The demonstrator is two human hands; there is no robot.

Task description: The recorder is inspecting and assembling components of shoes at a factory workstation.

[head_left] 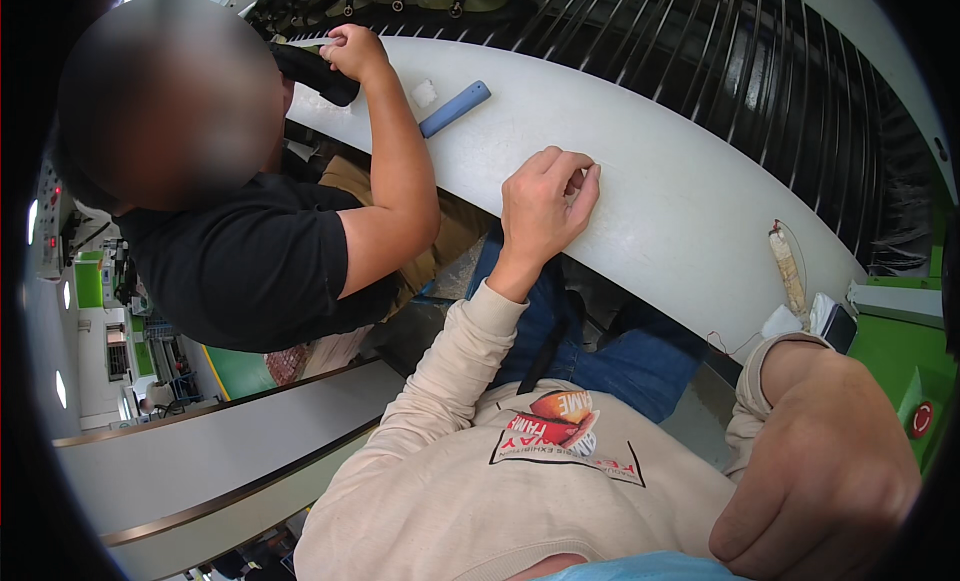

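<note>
I look down on a long white work surface (650, 171) that curves across the upper half of the view, with a rack of dark parallel bars (760, 71) behind it and green machine housing (900, 351) at the right end. Beside me on the left sits a co-worker in a black shirt (250, 261), whose hand (352, 53) grips a dark, sleeve-like piece (312, 73) at the far end of the surface. My own cream sweatshirt (500, 481) and blue jeans (620, 351) fill the lower middle. My left hand (545, 206) rests on the near edge of the white surface, fingers curled in with the tips pinched together — whether something tiny sits between them I cannot tell. My right hand (825, 481) is pulled up close to the camera, loosely fisted, nowhere near the surface, and I see nothing in it, though its palm side is hidden. A blue handled tool (455, 109) lies flat on the surface between the co-worker's arm and my left hand, apart from both, with a small white scrap (425, 93) just beside it. Near the right end lies a pale wrapped bundle with red thread (788, 266), close to the edge. As I judge it, the main risk is crowding — the co-worker's elbow and my left hand share a narrow stretch, and a sweep of either could knock the blue tool off the rim; the bundle could slip the same way.
</note>
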